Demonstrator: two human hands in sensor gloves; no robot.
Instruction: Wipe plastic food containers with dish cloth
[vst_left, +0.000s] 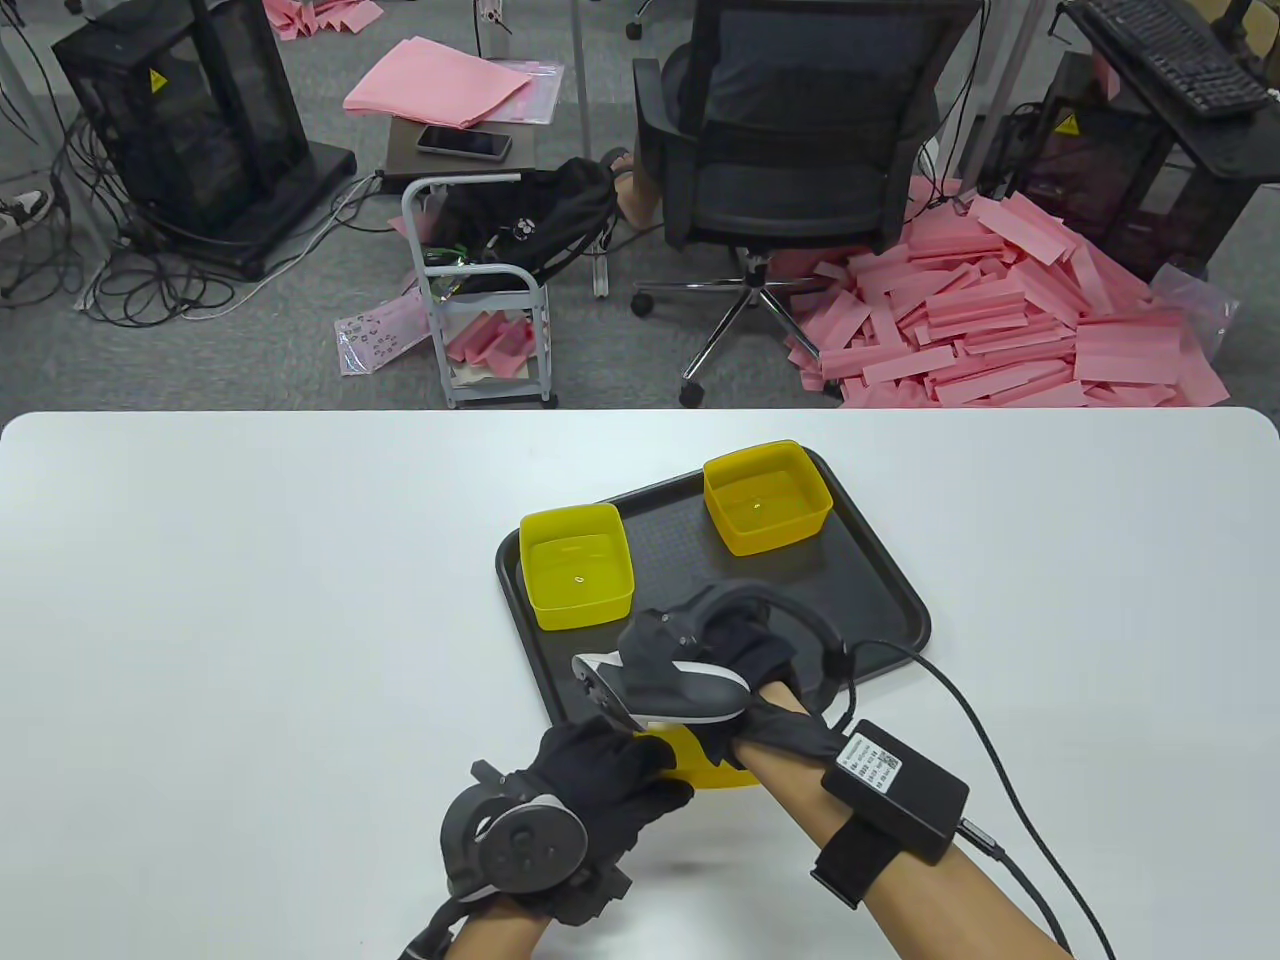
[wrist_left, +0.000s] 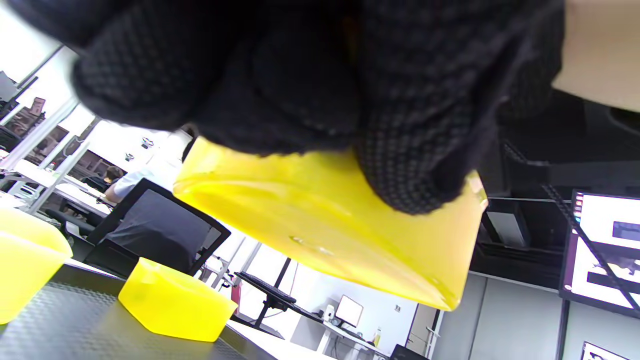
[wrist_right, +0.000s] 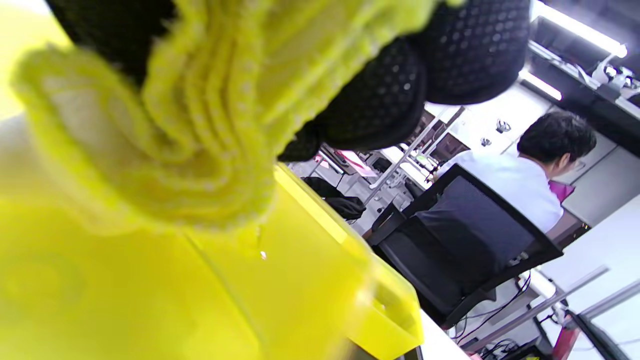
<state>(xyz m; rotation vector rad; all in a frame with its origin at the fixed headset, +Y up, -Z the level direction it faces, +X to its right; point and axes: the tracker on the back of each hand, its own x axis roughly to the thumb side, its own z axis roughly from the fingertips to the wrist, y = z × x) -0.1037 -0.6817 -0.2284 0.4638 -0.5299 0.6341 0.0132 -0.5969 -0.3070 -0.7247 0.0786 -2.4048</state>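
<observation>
Your left hand (vst_left: 590, 775) grips a yellow container (wrist_left: 340, 220) by its wall at the near edge of the black tray (vst_left: 880, 590), while your right hand (vst_left: 745, 680), fingers curled shut, pinches a bunched yellow dish cloth (wrist_right: 200, 125) against that container's inside. From above, both hands and their trackers hide nearly all of it. You see three yellow containers: the held one and two standing open side up on the tray, one left (vst_left: 577, 565) and one farther back (vst_left: 767, 496).
</observation>
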